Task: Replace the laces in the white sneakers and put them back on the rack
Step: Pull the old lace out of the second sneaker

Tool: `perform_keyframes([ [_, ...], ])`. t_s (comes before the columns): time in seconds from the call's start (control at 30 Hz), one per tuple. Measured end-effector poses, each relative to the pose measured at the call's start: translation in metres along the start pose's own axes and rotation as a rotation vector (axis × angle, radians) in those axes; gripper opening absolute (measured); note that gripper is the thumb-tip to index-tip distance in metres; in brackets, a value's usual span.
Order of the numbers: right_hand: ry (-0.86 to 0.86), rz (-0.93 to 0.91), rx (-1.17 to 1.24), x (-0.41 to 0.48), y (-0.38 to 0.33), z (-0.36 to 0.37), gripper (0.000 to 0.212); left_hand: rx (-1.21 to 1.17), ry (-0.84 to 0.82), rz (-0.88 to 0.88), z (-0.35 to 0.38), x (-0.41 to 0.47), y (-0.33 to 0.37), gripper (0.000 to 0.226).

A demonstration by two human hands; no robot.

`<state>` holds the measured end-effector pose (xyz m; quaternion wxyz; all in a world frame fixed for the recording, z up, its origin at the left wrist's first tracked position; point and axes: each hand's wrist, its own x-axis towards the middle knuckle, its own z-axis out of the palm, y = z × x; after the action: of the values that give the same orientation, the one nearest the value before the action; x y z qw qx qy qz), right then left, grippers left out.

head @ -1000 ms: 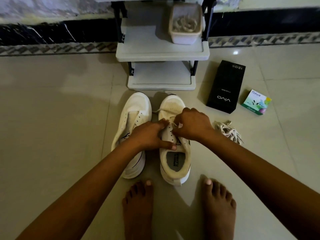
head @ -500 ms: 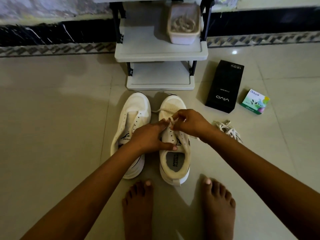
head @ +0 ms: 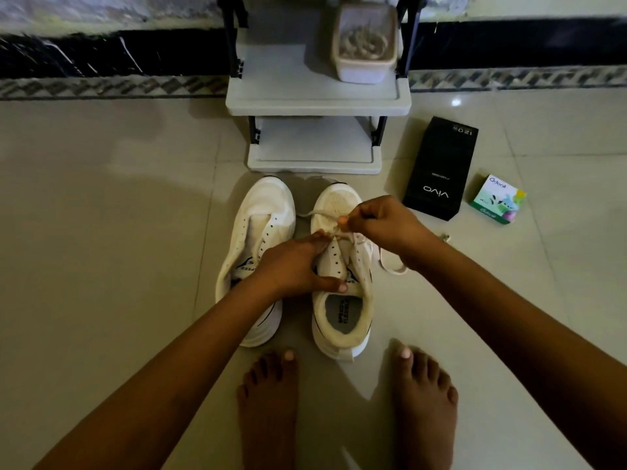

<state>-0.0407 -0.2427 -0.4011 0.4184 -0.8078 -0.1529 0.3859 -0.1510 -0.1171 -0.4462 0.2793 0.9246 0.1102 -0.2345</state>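
Note:
Two white sneakers stand side by side on the floor in front of the white rack (head: 317, 105). The left sneaker (head: 261, 228) has bare eyelets. My left hand (head: 295, 266) grips the tongue and eyelet flap of the right sneaker (head: 339, 320), thumb pressed across its collar. My right hand (head: 380, 222) pinches a white lace (head: 312, 212) over the toe end of that sneaker and holds it raised. One strand trails left between the shoes; a loop of lace (head: 392, 266) lies on the floor under my right wrist.
A white tub (head: 364, 45) of coiled laces sits on the rack's upper shelf. A black vivo box (head: 439, 167) and a small green box (head: 497, 198) lie right of the shoes. My bare feet (head: 339, 412) are just behind the sneakers. Tiled floor spreads left.
My right hand has moved toward the toe of the right sneaker, drawing the lace up through the eyelets. The left hand keeps its hold on the shoe.

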Motion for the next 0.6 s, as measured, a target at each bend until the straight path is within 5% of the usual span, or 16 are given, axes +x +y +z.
perform_keyframes([
  [0.07, -0.025, -0.016, -0.106, 0.0, 0.003, 0.001, 0.016, -0.004, 0.002, 0.004, 0.0, 0.0, 0.0, 0.1],
  [0.2, -0.043, -0.02, -0.704, 0.004, 0.015, 0.01, 0.049, 0.005, -0.004, -0.006, -0.001, -0.001, 0.001, 0.099],
  [0.4, 0.233, -0.3, -1.107, 0.003, 0.019, 0.018, 0.032, 0.02, -0.013, -0.007, -0.003, -0.002, 0.003, 0.1],
  [0.5, 0.208, -0.264, -0.8, 0.0, 0.019, 0.012, 0.023, 0.021, -0.011, 0.005, -0.002, -0.001, 0.002, 0.099],
  [0.6, 0.092, -0.11, 0.076, -0.014, -0.002, 0.0, 0.016, 0.028, -0.001, 0.012, -0.003, -0.001, 0.001, 0.099],
])
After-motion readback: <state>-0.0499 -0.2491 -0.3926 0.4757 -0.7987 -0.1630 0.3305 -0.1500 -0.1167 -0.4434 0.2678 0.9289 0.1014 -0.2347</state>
